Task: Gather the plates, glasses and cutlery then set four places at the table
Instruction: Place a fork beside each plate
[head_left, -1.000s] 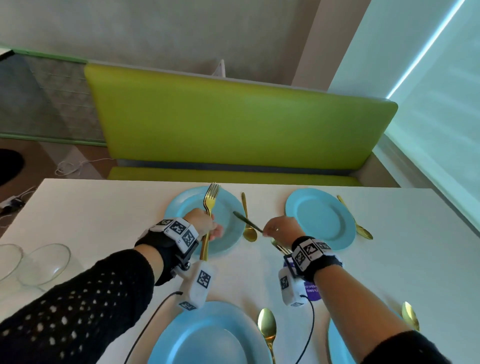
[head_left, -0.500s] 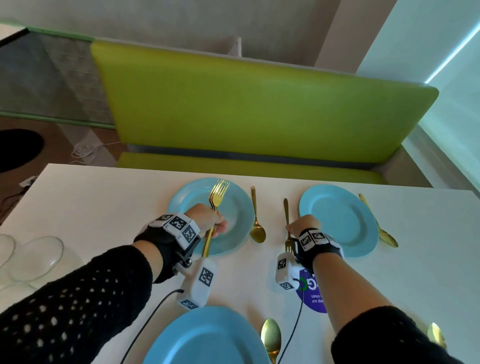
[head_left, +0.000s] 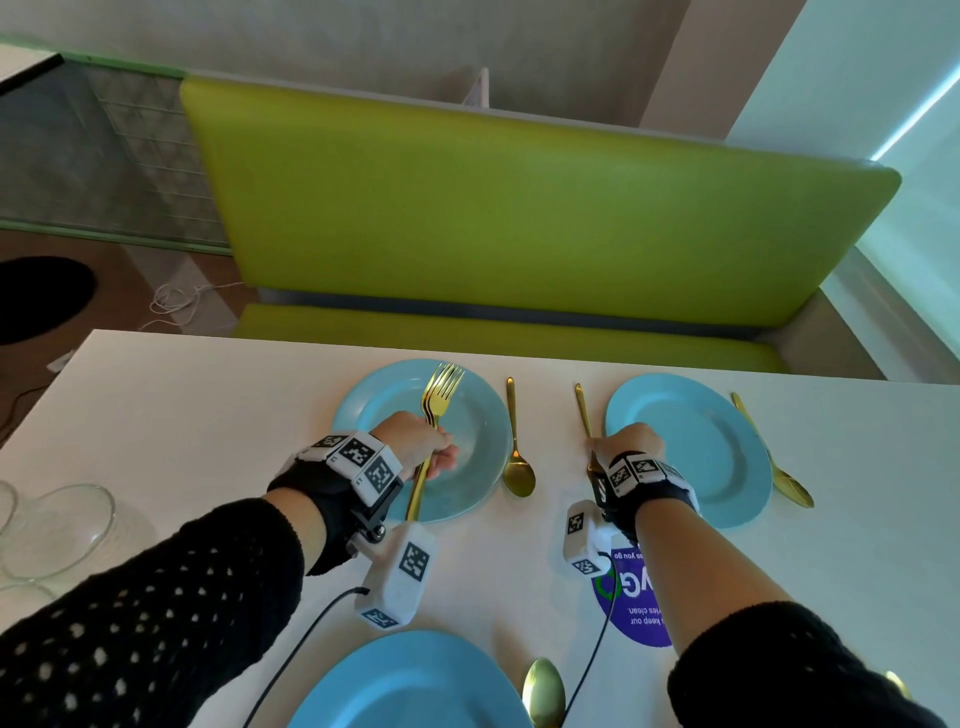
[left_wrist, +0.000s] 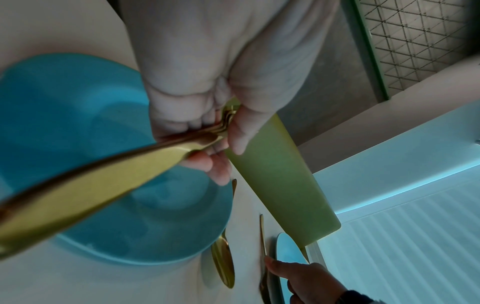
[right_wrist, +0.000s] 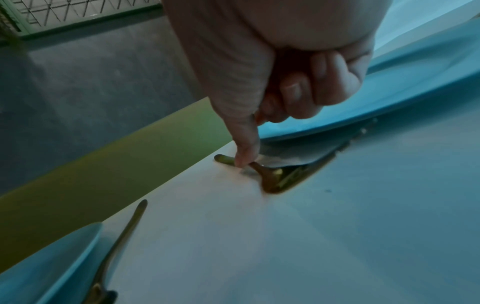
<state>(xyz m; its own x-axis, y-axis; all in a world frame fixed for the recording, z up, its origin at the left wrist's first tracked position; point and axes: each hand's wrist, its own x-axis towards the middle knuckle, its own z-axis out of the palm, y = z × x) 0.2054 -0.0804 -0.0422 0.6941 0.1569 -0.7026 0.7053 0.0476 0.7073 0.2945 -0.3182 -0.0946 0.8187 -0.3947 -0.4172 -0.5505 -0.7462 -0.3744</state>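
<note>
My left hand (head_left: 415, 447) grips a bundle of gold forks (head_left: 441, 389) by their handles, tines pointing away, above the far-left blue plate (head_left: 483, 415). The left wrist view shows the left hand's fingers (left_wrist: 182, 115) wrapped round those forks (left_wrist: 103, 181). A single gold fork (head_left: 583, 410) lies flat on the white table (head_left: 182, 415), just left of the far-right blue plate (head_left: 696, 447). My right hand (head_left: 631, 444) hovers over it. In the right wrist view the thumb tip (right_wrist: 244, 160) touches that fork (right_wrist: 275, 176), while the other fingers are curled in and hold nothing.
A gold spoon (head_left: 517, 467) lies between the two far plates, another spoon (head_left: 779, 467) right of the far-right plate. A near blue plate (head_left: 410, 686) has a spoon (head_left: 543, 691) beside it. Clear glassware (head_left: 57, 530) sits at the left edge. A green bench (head_left: 519, 218) runs behind the table.
My right hand carried one fork rightwards, laid it down beside the far-right plate, and now only the thumb touches it. The left hand kept its forks over the far-left plate.
</note>
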